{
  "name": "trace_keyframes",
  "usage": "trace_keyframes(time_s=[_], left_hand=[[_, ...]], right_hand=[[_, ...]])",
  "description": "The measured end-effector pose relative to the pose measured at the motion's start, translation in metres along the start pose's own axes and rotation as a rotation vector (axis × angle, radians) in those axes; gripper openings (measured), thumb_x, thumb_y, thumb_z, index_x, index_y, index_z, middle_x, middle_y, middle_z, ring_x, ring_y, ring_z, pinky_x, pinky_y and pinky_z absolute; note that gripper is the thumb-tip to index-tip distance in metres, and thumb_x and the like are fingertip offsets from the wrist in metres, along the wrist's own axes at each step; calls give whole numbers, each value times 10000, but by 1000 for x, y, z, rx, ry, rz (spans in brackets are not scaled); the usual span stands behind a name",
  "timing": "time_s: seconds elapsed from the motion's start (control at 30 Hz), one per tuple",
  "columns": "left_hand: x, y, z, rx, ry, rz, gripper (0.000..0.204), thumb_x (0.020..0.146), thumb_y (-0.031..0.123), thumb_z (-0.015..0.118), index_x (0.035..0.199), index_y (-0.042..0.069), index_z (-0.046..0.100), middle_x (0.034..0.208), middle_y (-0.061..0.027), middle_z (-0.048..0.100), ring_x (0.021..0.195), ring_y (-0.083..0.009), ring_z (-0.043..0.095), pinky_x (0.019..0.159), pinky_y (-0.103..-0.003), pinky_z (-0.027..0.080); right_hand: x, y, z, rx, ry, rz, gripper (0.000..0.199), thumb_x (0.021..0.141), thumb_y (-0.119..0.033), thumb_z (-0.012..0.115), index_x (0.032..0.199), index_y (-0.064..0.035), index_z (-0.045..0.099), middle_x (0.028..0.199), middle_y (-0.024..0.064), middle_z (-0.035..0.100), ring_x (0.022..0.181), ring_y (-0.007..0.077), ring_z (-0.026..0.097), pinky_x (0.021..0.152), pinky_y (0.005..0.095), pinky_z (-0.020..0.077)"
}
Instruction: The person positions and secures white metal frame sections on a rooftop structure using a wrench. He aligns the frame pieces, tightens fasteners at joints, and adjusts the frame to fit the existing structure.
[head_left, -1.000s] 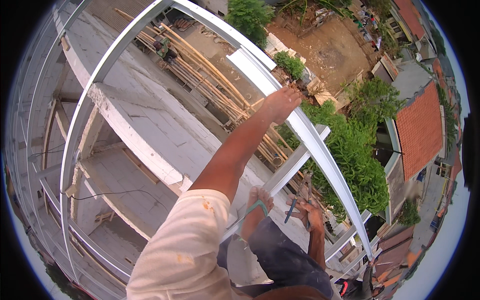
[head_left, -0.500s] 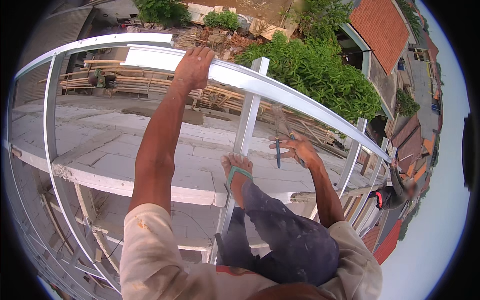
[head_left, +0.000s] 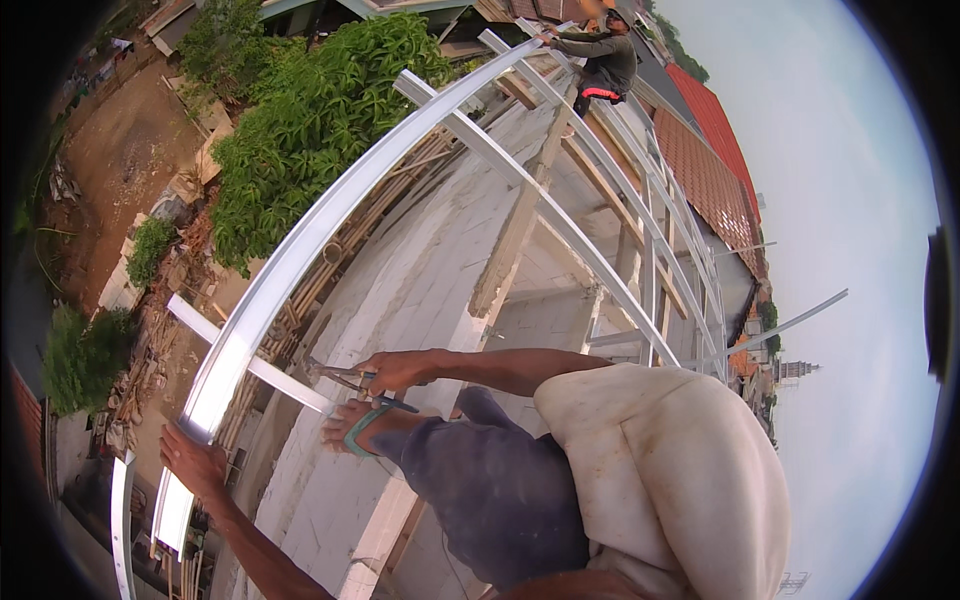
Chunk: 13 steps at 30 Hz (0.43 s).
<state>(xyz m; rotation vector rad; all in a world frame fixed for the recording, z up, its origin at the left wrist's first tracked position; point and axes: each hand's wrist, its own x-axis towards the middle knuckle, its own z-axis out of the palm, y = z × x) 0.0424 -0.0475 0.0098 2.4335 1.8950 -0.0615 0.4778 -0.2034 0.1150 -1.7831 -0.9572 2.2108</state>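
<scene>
My left hand [head_left: 192,463] is wrapped round the near end of a long, shiny metal channel [head_left: 228,370] at the lower left. My right hand [head_left: 398,370] holds tin snips [head_left: 345,376] with dark blue handles, just above my foot [head_left: 355,428] in a green-strapped sandal. Motion blurs the jaws a little, and I cannot tell how far apart they are. Under the channel, slanted metal rafters [head_left: 290,385] cross it and poke out past its outer side. At its far end a co-worker [head_left: 605,70] in a dark top has a hand on the channel.
I am high up on a roof frame. Below it runs a pale block wall [head_left: 400,250] with a concrete beam [head_left: 515,235]. Bamboo poles [head_left: 335,260], a leafy tree [head_left: 310,110] and bare ground [head_left: 130,150] lie beyond the outer edge. More metal rafters [head_left: 610,280] stand to the right.
My view has swung right along the channel toward the co-worker. My left hand is still on the channel near its end. The snips were loosely held with fingers spread; my fingers now close round them.
</scene>
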Motion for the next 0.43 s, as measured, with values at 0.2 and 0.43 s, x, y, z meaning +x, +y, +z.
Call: trace_keyframes(time_s=[0.2, 0.43], left_hand=[[-25, 42, -7, -44, 40, -50, 849, 653, 67, 738, 1444, -10, 437, 1456, -244, 535, 1378, -447, 498, 1205, -566, 356], [-29, 68, -34, -42, -113, -126, 849, 649, 60, 760, 1439, 3, 455, 1497, -232, 509, 1418, -419, 467, 1228, -543, 337]], right_hand=[[-10, 0, -1, -9, 88, -55, 747, 885, -143, 618, 1593, 8, 434, 1163, 176, 735, 1072, 258, 696, 896, 399, 604], [-31, 14, -14, 27, 40, -22, 759, 915, -168, 625, 1628, -41, 400, 1215, 173, 717, 1063, 248, 697, 846, 404, 611]])
